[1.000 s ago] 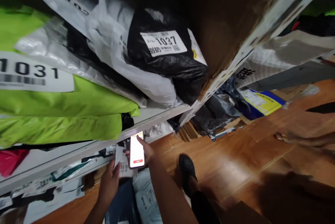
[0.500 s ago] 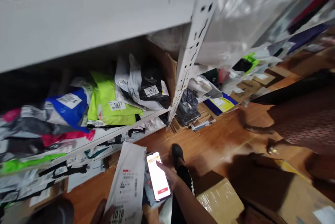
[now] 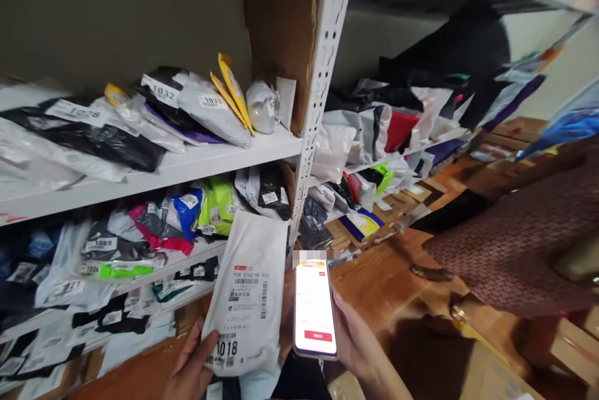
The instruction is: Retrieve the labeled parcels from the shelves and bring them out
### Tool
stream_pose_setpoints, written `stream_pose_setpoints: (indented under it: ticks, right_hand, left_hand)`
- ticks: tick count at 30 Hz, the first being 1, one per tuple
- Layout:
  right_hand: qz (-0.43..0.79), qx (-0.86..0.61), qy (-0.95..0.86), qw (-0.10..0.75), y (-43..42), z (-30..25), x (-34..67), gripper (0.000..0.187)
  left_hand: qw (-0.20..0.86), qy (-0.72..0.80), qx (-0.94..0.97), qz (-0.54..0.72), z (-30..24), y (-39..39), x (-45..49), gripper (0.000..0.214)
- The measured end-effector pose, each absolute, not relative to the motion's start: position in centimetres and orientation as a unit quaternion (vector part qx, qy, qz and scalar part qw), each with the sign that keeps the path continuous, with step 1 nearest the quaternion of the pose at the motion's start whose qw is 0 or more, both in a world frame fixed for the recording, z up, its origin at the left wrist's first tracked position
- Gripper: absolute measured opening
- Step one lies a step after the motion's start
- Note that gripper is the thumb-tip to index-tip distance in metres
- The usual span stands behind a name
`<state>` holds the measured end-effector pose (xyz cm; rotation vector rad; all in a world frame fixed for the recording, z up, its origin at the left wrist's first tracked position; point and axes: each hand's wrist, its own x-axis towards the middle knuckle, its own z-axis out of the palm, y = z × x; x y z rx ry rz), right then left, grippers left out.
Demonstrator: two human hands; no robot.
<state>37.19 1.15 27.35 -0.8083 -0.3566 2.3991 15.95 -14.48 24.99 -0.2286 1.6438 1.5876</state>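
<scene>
My left hand [image 3: 191, 357] grips the lower left edge of a white mailing parcel [image 3: 248, 306], its thumb on the front. The parcel's printed label reads 1018 in large figures and faces me. Just right of it, my right hand [image 3: 354, 332] holds a smartphone [image 3: 315, 316] upright from its right side, fingers mostly hidden behind. The lit screen is mostly white, with a red button near the bottom. A cable hangs from the phone's lower end.
White shelves [image 3: 224, 161] hold many bagged parcels with numbered labels, among them a lime green bag [image 3: 218, 203]. A perforated upright post [image 3: 322, 88] divides the racks. Cardboard boxes [image 3: 489, 365] lie on the wooden floor. Another person in patterned clothing [image 3: 515, 231] stands at right.
The view has tilted up, bringing the upper shelf into sight. Parcel and phone now appear higher and further right. My right thumb has moved off the screen to the phone's side.
</scene>
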Motion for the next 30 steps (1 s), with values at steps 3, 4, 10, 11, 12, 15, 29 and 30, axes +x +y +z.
stream_pose_setpoints:
  ticks: [3, 4, 10, 11, 12, 15, 29, 30]
  right_hand:
    - [0.907, -0.231, -0.168, 0.311, -0.3, 29.8, 37.9, 0.061]
    - [0.907, -0.210, -0.192, 0.312, -0.8, 30.5, 37.9, 0.068]
    - [0.866, -0.170, -0.347, 0.319, -2.1, 32.9, 36.9, 0.100]
    - [0.859, -0.166, -0.360, 0.323, -2.0, 32.9, 36.8, 0.101]
    - [0.855, -0.163, -0.367, 0.327, -2.0, 32.9, 36.6, 0.102]
    - [0.850, -0.154, -0.374, 0.339, -1.8, 32.6, 36.4, 0.101]
    - [0.854, -0.145, -0.363, 0.342, -1.8, 32.7, 35.4, 0.100]
    - [0.856, -0.144, -0.360, 0.343, -1.8, 32.8, 35.3, 0.101]
  left_hand:
    - [0.438, 0.579, -0.094, 0.682, 27.1, -13.8, 16.4, 0.120]
    - [0.436, 0.567, -0.075, 0.695, 27.5, -13.7, 16.4, 0.113]
    - [0.424, 0.604, -0.020, 0.675, 27.8, -13.3, 15.4, 0.101]
    - [0.428, 0.609, -0.010, 0.667, 27.8, -13.3, 15.1, 0.098]
    - [0.435, 0.610, -0.001, 0.663, 27.9, -13.3, 14.9, 0.095]
    - [0.441, 0.601, -0.011, 0.666, 28.2, -13.2, 14.5, 0.090]
    - [0.436, 0.549, -0.036, 0.713, 29.7, -12.4, 14.4, 0.094]
    - [0.437, 0.549, -0.020, 0.712, 29.7, -12.5, 14.3, 0.091]
